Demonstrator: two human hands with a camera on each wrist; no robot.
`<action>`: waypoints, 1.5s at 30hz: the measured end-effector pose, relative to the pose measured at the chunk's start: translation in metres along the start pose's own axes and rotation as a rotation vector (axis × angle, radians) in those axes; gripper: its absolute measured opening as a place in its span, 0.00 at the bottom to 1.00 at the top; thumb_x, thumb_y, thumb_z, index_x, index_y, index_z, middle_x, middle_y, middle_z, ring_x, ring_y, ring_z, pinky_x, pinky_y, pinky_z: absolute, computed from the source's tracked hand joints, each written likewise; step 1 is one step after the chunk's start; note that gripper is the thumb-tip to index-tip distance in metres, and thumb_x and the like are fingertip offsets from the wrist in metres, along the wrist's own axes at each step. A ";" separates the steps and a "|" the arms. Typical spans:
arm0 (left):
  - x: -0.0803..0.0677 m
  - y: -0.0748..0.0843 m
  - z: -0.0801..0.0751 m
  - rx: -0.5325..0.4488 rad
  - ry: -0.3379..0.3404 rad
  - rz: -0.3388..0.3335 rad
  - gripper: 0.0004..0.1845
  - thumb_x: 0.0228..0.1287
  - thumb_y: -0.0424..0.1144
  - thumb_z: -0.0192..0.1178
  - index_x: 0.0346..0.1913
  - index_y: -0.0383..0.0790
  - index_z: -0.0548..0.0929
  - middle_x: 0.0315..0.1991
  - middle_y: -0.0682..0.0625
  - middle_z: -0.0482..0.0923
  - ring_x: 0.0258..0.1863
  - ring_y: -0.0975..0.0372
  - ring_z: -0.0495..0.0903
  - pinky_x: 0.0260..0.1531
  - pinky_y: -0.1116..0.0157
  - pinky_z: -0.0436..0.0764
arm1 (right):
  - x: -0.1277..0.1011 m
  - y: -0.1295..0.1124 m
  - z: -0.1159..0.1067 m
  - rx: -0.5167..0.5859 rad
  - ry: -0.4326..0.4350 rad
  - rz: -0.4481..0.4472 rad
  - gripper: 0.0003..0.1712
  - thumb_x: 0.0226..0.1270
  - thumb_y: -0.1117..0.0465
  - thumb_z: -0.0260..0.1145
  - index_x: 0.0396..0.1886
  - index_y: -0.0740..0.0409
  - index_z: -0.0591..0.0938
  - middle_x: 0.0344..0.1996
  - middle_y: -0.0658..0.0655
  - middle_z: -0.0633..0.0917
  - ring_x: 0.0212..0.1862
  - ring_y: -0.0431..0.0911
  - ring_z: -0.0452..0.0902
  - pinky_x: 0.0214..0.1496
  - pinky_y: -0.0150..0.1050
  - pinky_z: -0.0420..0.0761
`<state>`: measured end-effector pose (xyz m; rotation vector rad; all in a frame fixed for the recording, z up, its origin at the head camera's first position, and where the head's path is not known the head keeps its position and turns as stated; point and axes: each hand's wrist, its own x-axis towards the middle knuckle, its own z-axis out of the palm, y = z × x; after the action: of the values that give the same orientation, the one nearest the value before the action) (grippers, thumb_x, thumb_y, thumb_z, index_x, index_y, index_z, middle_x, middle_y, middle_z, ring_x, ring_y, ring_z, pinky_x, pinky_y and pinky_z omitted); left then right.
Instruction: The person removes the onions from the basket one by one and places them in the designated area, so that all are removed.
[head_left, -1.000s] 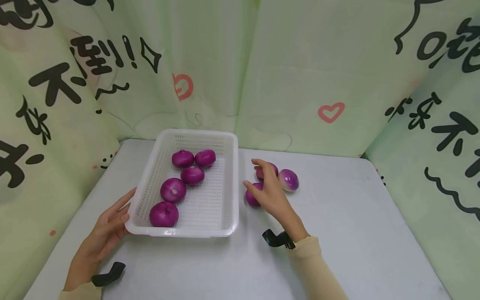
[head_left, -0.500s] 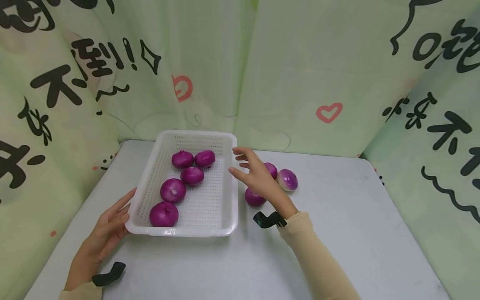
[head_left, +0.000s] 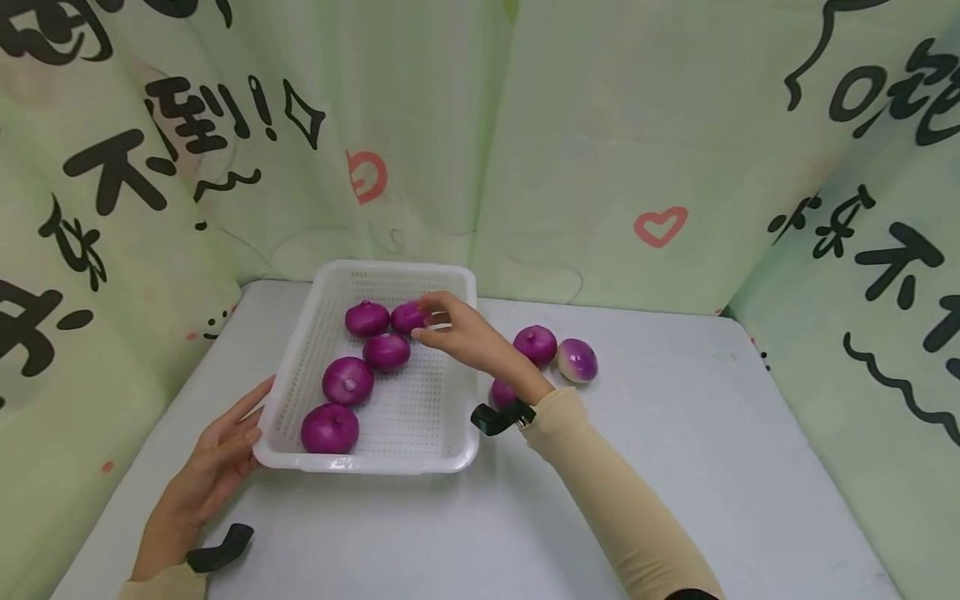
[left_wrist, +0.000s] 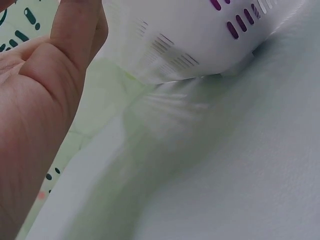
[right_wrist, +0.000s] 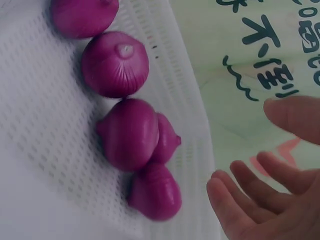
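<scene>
A white perforated plastic basket [head_left: 420, 462] holds several purple onions, among them a front onion [head_left: 330, 429] and a back right onion [head_left: 407, 317]. My left hand [head_left: 213, 467] rests against the basket's left side, its fingers and thumb at the rim. Over the right part of the basket is my right hand [head_left: 468, 333], its fingertips overlapping the back right onion in the head view. In the right wrist view, the right hand [right_wrist: 270, 190] has loosely bent fingers with nothing between them, apart from the clustered onions [right_wrist: 130, 135].
Right of the basket on the white table [head_left: 675, 467] lie three more: a purple onion [head_left: 536, 344], a purple-and-white onion [head_left: 577, 361], and one [head_left: 501, 392] partly hidden by the right wrist. Green printed curtain [head_left: 585, 150] stands behind and at both sides.
My right hand has moved left from the loose onions, across the basket's right rim, to over the basket. My left hand, the basket and the onions have stayed in place.
</scene>
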<state>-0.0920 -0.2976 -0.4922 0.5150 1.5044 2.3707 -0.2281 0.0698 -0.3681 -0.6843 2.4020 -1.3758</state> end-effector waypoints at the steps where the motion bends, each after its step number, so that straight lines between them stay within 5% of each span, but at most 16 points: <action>1: 0.001 0.000 0.000 0.002 -0.003 0.001 0.34 0.81 0.25 0.36 0.84 0.50 0.54 0.76 0.56 0.72 0.67 0.64 0.80 0.55 0.65 0.86 | 0.002 -0.001 0.002 0.011 0.005 0.019 0.33 0.76 0.57 0.66 0.74 0.64 0.69 0.71 0.65 0.75 0.73 0.59 0.74 0.72 0.52 0.78; 10: 0.003 0.001 0.002 0.051 0.035 -0.030 0.33 0.82 0.27 0.38 0.84 0.52 0.55 0.76 0.60 0.71 0.67 0.64 0.80 0.57 0.63 0.86 | 0.025 -0.001 0.028 0.007 0.010 0.132 0.32 0.73 0.57 0.68 0.71 0.68 0.75 0.66 0.66 0.81 0.69 0.56 0.78 0.72 0.46 0.77; 13: 0.004 0.001 0.002 0.044 0.037 -0.034 0.33 0.82 0.27 0.38 0.84 0.51 0.54 0.76 0.59 0.72 0.66 0.65 0.81 0.55 0.64 0.86 | 0.030 0.000 0.036 -0.049 0.014 0.174 0.21 0.72 0.55 0.69 0.49 0.71 0.80 0.40 0.61 0.84 0.48 0.50 0.81 0.55 0.37 0.80; 15: 0.004 0.001 0.001 0.036 0.035 -0.039 0.33 0.82 0.27 0.38 0.84 0.51 0.55 0.75 0.59 0.72 0.65 0.65 0.82 0.54 0.64 0.87 | 0.032 0.002 0.040 -0.072 0.014 0.205 0.19 0.72 0.55 0.69 0.33 0.67 0.75 0.26 0.53 0.74 0.35 0.44 0.72 0.41 0.35 0.73; 17: 0.003 0.000 0.001 0.036 0.034 -0.042 0.33 0.82 0.27 0.38 0.84 0.53 0.56 0.75 0.60 0.72 0.65 0.65 0.82 0.55 0.64 0.86 | 0.035 0.003 0.045 -0.063 0.004 0.231 0.24 0.72 0.55 0.69 0.24 0.60 0.66 0.21 0.49 0.61 0.29 0.43 0.60 0.34 0.35 0.64; 20: 0.001 -0.001 0.001 0.037 0.027 -0.024 0.33 0.82 0.27 0.38 0.84 0.53 0.57 0.75 0.59 0.72 0.65 0.65 0.81 0.55 0.63 0.87 | 0.039 0.004 0.050 -0.031 0.002 0.262 0.27 0.71 0.55 0.70 0.19 0.52 0.64 0.17 0.45 0.59 0.24 0.40 0.58 0.30 0.33 0.63; 28: -0.001 0.000 0.000 0.023 0.006 -0.001 0.34 0.81 0.24 0.35 0.83 0.51 0.57 0.75 0.56 0.74 0.64 0.64 0.82 0.52 0.64 0.87 | 0.048 0.002 0.062 -0.014 0.001 0.336 0.24 0.70 0.52 0.71 0.24 0.52 0.66 0.23 0.48 0.64 0.30 0.43 0.63 0.37 0.36 0.67; 32: 0.000 -0.001 0.000 0.031 -0.018 0.006 0.34 0.81 0.24 0.36 0.84 0.51 0.56 0.76 0.57 0.72 0.64 0.65 0.81 0.52 0.66 0.87 | 0.050 0.001 0.068 -0.057 0.030 0.362 0.19 0.69 0.52 0.73 0.37 0.61 0.76 0.31 0.53 0.72 0.39 0.46 0.71 0.47 0.39 0.74; 36: -0.001 0.000 0.000 0.036 -0.024 0.021 0.34 0.81 0.24 0.36 0.84 0.50 0.55 0.76 0.57 0.71 0.65 0.65 0.81 0.53 0.66 0.87 | 0.052 0.001 0.076 -0.160 0.044 0.335 0.25 0.68 0.50 0.74 0.50 0.67 0.81 0.35 0.55 0.79 0.41 0.46 0.75 0.48 0.38 0.78; 45: -0.001 0.004 0.001 0.063 0.024 -0.027 0.35 0.81 0.24 0.37 0.84 0.51 0.54 0.75 0.60 0.73 0.64 0.66 0.82 0.53 0.65 0.87 | 0.052 0.006 0.081 -0.236 0.079 0.312 0.20 0.64 0.51 0.77 0.28 0.58 0.77 0.22 0.49 0.70 0.29 0.43 0.68 0.32 0.32 0.70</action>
<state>-0.0905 -0.2985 -0.4885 0.4785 1.5910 2.3234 -0.2360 -0.0146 -0.4150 -0.2916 2.6228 -1.0231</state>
